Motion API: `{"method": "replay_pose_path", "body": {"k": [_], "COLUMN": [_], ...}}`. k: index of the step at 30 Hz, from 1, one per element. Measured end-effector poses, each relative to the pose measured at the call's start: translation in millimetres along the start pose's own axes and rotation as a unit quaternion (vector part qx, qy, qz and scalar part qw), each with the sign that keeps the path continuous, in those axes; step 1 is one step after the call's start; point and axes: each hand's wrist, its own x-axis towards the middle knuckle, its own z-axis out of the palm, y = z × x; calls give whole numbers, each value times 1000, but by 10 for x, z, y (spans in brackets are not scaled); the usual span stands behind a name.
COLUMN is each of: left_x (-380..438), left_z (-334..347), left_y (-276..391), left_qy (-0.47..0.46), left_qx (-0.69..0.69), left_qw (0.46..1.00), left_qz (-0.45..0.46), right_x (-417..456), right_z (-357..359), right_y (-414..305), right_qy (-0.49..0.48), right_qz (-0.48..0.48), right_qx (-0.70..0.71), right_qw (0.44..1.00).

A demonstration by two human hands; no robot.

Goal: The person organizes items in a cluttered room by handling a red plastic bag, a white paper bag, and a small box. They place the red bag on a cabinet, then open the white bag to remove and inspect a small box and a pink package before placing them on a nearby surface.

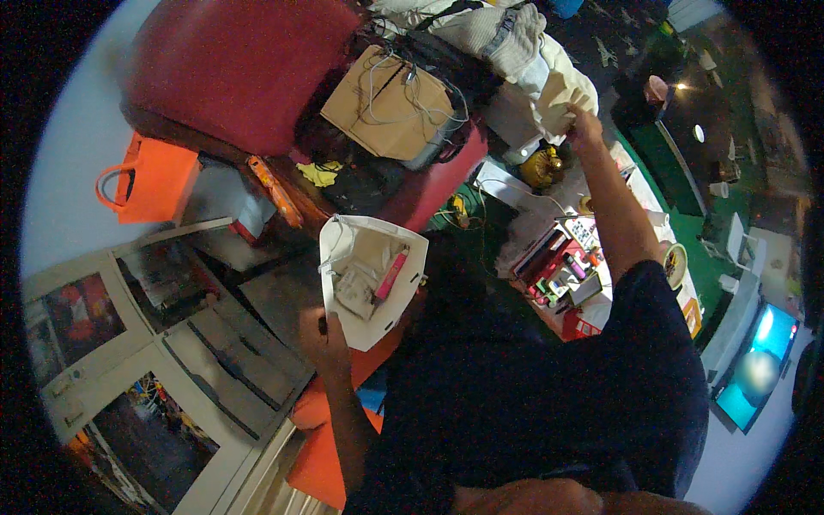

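Note:
My left hand (317, 335) grips the near edge of a white paper bag (338, 257) with a cord handle. The bag's mouth faces up towards me. Inside it lie a pink item (391, 273) and some clear plastic packaging (355, 290). Out at arm's length, my right hand (584, 129) has its fingers on a cream cloth (557, 96), which seems pinched in them. The cloth is part of a heap with a grey knitted garment (512, 32). Just below that hand stands a gold-coloured round object (542, 167).
A red sofa (238, 64) carries a cardboard box (386, 106) with tangled cables on top. An orange bag (158, 180) and a cabinet with glass panes (145, 335) stand to the left. On the right, a table holds a box of small bottles (566, 273). A lit screen (766, 347) is farther right.

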Motion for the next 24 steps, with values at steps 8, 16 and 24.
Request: {"method": "replay_pose_path", "body": {"k": [8,16,24], "left_x": [170,83,130], "left_z": [-50,-103,-169], "left_y": [124,181,85], "left_qy": [-14,7,-19], "left_qx": [16,52,22], "left_qw": [997,995,999], "left_qz": [-68,-85,-39], "right_x": [598,521,-154], "right_z": [85,327,156], "right_y": [-126,141,872], "right_qy": [71,50,-124], "right_qz": [-122,-97,-92], "right_qx": [-246,-277,-320], "right_qw": [959,955,935]}}
